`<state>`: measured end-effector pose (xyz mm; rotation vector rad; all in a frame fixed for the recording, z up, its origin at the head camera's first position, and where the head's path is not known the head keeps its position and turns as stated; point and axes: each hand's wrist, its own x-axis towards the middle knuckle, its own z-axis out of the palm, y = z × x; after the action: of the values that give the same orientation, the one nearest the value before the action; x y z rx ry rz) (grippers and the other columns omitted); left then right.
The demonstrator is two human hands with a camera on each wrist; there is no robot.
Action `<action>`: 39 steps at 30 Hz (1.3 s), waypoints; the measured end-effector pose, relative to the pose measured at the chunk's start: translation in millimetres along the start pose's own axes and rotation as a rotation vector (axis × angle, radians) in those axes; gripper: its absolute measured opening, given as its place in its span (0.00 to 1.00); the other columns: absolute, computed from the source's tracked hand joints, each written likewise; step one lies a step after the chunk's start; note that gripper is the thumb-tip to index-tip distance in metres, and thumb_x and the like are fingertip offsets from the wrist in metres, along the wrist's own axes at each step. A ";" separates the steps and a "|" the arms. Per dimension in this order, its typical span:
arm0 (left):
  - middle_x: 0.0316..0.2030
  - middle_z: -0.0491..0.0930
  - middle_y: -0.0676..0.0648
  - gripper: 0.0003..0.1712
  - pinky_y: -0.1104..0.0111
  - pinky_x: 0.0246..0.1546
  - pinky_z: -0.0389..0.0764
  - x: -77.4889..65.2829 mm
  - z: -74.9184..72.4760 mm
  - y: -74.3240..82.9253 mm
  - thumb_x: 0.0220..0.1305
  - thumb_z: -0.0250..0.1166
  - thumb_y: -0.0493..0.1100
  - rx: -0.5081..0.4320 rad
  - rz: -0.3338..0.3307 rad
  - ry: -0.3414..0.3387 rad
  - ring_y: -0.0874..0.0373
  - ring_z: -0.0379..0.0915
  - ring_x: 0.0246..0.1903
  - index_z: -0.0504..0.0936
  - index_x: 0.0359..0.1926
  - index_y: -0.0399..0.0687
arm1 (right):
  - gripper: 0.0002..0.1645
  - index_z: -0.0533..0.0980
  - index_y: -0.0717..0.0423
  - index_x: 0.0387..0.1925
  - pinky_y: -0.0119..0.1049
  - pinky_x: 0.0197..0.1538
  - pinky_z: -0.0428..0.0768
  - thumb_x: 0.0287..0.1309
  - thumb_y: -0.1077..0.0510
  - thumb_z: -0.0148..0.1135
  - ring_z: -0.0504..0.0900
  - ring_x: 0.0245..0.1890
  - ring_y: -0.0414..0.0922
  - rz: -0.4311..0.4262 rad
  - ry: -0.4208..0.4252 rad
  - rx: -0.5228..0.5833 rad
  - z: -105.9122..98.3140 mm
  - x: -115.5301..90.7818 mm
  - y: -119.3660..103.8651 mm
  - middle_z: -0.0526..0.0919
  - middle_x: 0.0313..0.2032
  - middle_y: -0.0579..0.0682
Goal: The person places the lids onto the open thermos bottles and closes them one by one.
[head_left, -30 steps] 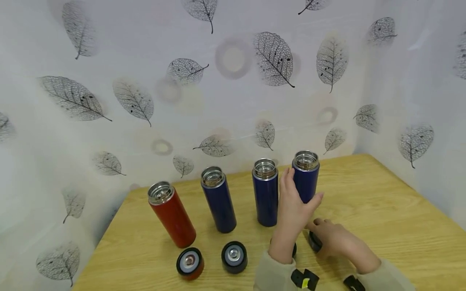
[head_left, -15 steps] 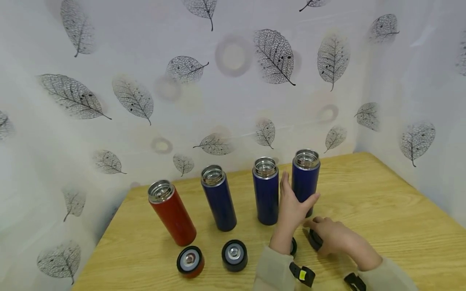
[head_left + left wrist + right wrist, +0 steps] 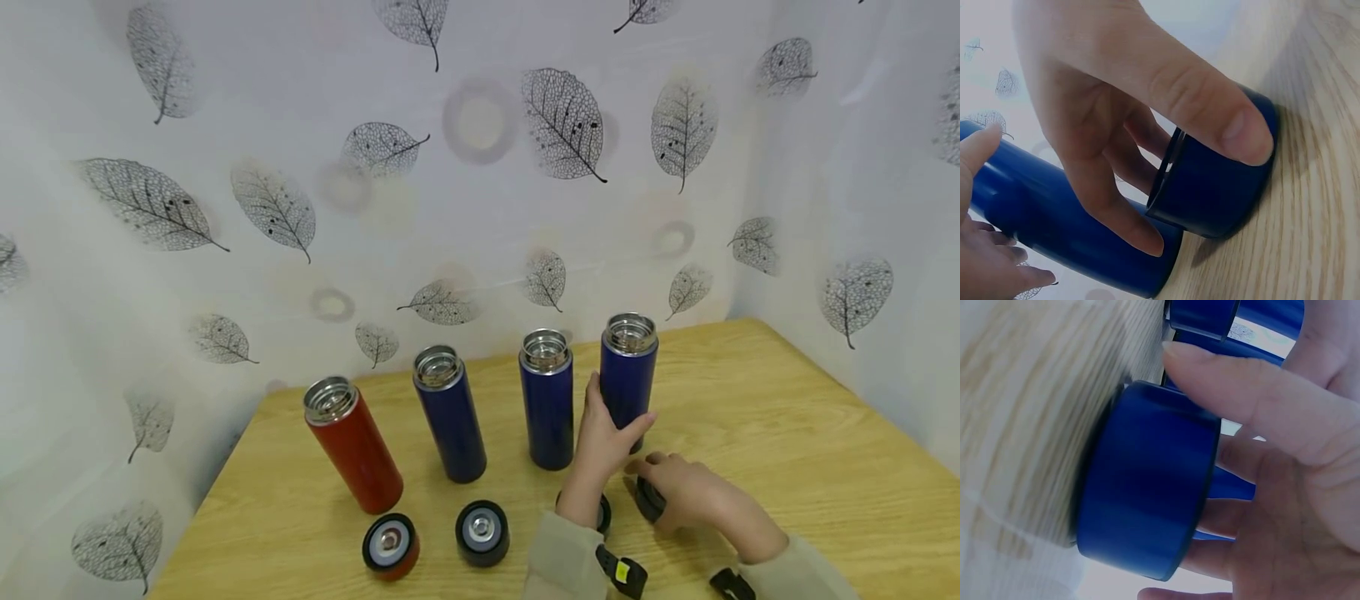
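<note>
The blue bottle (image 3: pixel 628 367) at the right stands upright with no cap on. My left hand (image 3: pixel 602 437) is around its lower half, fingers at its left side and thumb at its right; whether they touch is hard to tell. In the left wrist view the left hand (image 3: pixel 979 262) shows straight, spread fingers beside the bottle. My right hand (image 3: pixel 693 492) holds a blue bottle cap (image 3: pixel 1144 481) resting on the table, thumb on one side and bent fingers round the far side. Another cap (image 3: pixel 604 517) is partly hidden by the left forearm.
To the left stand two more uncapped blue bottles (image 3: pixel 547 417) and a red bottle (image 3: pixel 358 454). Before them lie a dark cap (image 3: pixel 482 533) and a red-sided cap (image 3: pixel 392 546). A leaf-patterned curtain (image 3: pixel 480 208) hangs behind the wooden table (image 3: pixel 787 417).
My left hand has moved lower along the right blue bottle, its thumb slightly nearer. The right hand stays at its cap, almost unmoved.
</note>
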<state>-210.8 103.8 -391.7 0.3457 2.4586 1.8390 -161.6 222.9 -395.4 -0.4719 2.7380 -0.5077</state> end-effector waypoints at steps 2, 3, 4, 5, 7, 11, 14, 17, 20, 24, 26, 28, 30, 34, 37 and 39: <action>0.64 0.53 0.47 0.51 0.57 0.56 0.58 0.4 0.6 -1.2 0.49 0.66 0.55 -0.003 0.004 -0.004 0.54 0.51 0.61 0.46 0.67 0.50 | 0.40 0.71 0.60 0.50 0.61 0.38 0.68 0.28 0.60 0.75 0.68 0.46 0.64 0.001 -0.005 0.005 0.8 0.5 1.4 0.68 0.50 0.65; 0.64 0.53 0.47 0.51 0.57 0.57 0.58 0.6 0.9 -1.5 0.49 0.66 0.55 -0.007 0.007 -0.003 0.54 0.51 0.61 0.46 0.67 0.50 | 0.39 0.71 0.60 0.50 0.60 0.38 0.69 0.28 0.60 0.75 0.68 0.45 0.64 0.002 -0.004 0.005 1.3 0.8 2.0 0.68 0.50 0.64; 0.64 0.53 0.47 0.50 0.57 0.57 0.57 0.6 1.1 -1.8 0.50 0.66 0.55 -0.010 0.009 -0.002 0.54 0.51 0.61 0.46 0.67 0.50 | 0.39 0.71 0.60 0.50 0.60 0.37 0.69 0.28 0.60 0.75 0.69 0.45 0.63 0.003 -0.004 0.006 1.9 0.9 2.5 0.69 0.49 0.64; 0.64 0.53 0.47 0.50 0.57 0.57 0.57 0.5 1.2 -2.0 0.50 0.66 0.54 -0.014 0.010 -0.001 0.54 0.51 0.61 0.47 0.67 0.50 | 0.39 0.71 0.59 0.50 0.59 0.37 0.69 0.28 0.60 0.75 0.69 0.45 0.63 0.005 -0.004 0.006 2.5 1.1 2.9 0.69 0.49 0.63; 0.64 0.53 0.47 0.49 0.57 0.57 0.57 0.0 1.1 -2.0 0.50 0.66 0.54 -0.023 0.009 0.003 0.54 0.52 0.61 0.47 0.67 0.49 | 0.39 0.71 0.59 0.49 0.58 0.37 0.70 0.28 0.60 0.75 0.69 0.44 0.62 0.000 0.002 0.005 3.6 1.5 3.4 0.69 0.49 0.62; 0.63 0.54 0.46 0.48 0.57 0.56 0.58 -2.0 -0.3 -0.8 0.51 0.66 0.53 -0.018 0.031 0.020 0.53 0.52 0.60 0.49 0.66 0.46 | 0.38 0.72 0.59 0.48 0.56 0.36 0.71 0.26 0.61 0.75 0.70 0.43 0.61 -0.007 0.018 0.002 4.9 2.3 3.2 0.70 0.47 0.61; 0.61 0.55 0.46 0.48 0.57 0.56 0.59 -3.7 -1.2 0.7 0.51 0.65 0.54 0.006 0.050 0.040 0.53 0.53 0.59 0.50 0.65 0.44 | 0.38 0.72 0.59 0.48 0.56 0.36 0.71 0.26 0.62 0.75 0.70 0.43 0.61 -0.006 0.022 -0.006 5.1 2.8 3.0 0.71 0.47 0.60; 0.59 0.56 0.47 0.48 0.56 0.54 0.61 -5.1 -1.3 2.6 0.51 0.65 0.56 0.032 0.047 0.053 0.52 0.54 0.59 0.50 0.65 0.44 | 0.38 0.72 0.58 0.48 0.57 0.36 0.71 0.27 0.62 0.75 0.71 0.43 0.61 -0.006 0.016 -0.009 5.1 3.2 2.9 0.71 0.47 0.61; 0.58 0.55 0.47 0.47 0.55 0.53 0.62 -6.2 -0.7 4.0 0.51 0.64 0.57 0.060 0.046 0.056 0.51 0.53 0.59 0.51 0.64 0.43 | 0.38 0.72 0.58 0.49 0.57 0.36 0.71 0.28 0.62 0.75 0.71 0.43 0.61 -0.005 0.009 -0.009 5.0 3.3 2.8 0.70 0.48 0.62; 0.56 0.54 0.48 0.45 0.56 0.52 0.63 -7.3 1.0 5.5 0.51 0.64 0.57 0.074 0.053 0.052 0.51 0.53 0.58 0.54 0.62 0.44 | 0.39 0.71 0.58 0.50 0.57 0.36 0.71 0.29 0.62 0.75 0.71 0.44 0.62 0.002 -0.005 -0.009 4.6 2.0 2.5 0.69 0.49 0.64; 0.55 0.55 0.48 0.43 0.56 0.51 0.64 -7.4 1.3 5.8 0.51 0.64 0.56 0.052 0.047 0.049 0.51 0.56 0.56 0.54 0.61 0.44 | 0.39 0.71 0.58 0.50 0.56 0.37 0.72 0.29 0.63 0.75 0.71 0.44 0.62 0.016 -0.009 -0.004 4.8 1.9 2.3 0.69 0.49 0.65; 0.56 0.58 0.47 0.42 0.56 0.51 0.64 -6.9 1.4 5.9 0.51 0.65 0.55 0.022 0.036 0.045 0.51 0.59 0.55 0.54 0.60 0.45 | 0.39 0.71 0.58 0.50 0.55 0.37 0.72 0.28 0.63 0.74 0.70 0.45 0.62 0.026 -0.012 0.005 4.8 1.7 2.2 0.69 0.49 0.66; 0.56 0.60 0.46 0.42 0.57 0.51 0.64 -6.8 1.8 5.6 0.51 0.65 0.54 0.003 0.022 0.039 0.51 0.61 0.54 0.54 0.60 0.46 | 0.39 0.71 0.58 0.50 0.54 0.37 0.72 0.28 0.64 0.74 0.71 0.44 0.61 0.035 -0.015 0.015 5.2 1.7 2.4 0.69 0.49 0.66; 0.56 0.61 0.43 0.42 0.56 0.52 0.63 -7.3 2.5 5.6 0.51 0.65 0.52 -0.018 0.011 0.027 0.51 0.61 0.55 0.52 0.61 0.47 | 0.38 0.71 0.59 0.49 0.52 0.37 0.73 0.28 0.64 0.74 0.72 0.43 0.60 0.040 -0.022 0.032 5.3 1.3 3.3 0.69 0.49 0.65; 0.58 0.58 0.44 0.44 0.56 0.53 0.62 -7.7 2.6 6.4 0.51 0.65 0.53 -0.030 0.016 0.022 0.51 0.58 0.56 0.51 0.62 0.47 | 0.38 0.71 0.60 0.49 0.51 0.38 0.73 0.27 0.64 0.75 0.72 0.43 0.59 0.039 -0.026 0.039 4.2 1.3 3.6 0.69 0.49 0.66; 0.59 0.57 0.44 0.45 0.56 0.53 0.62 -7.5 2.2 6.6 0.51 0.65 0.53 -0.027 0.022 0.022 0.51 0.58 0.57 0.50 0.63 0.47 | 0.38 0.71 0.61 0.49 0.51 0.39 0.73 0.28 0.64 0.74 0.72 0.43 0.59 0.034 -0.032 0.037 2.8 1.6 3.7 0.68 0.50 0.67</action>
<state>-202.1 106.1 -386.8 0.3540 2.4513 1.8924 -163.0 224.7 -399.7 -0.4196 2.6959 -0.5364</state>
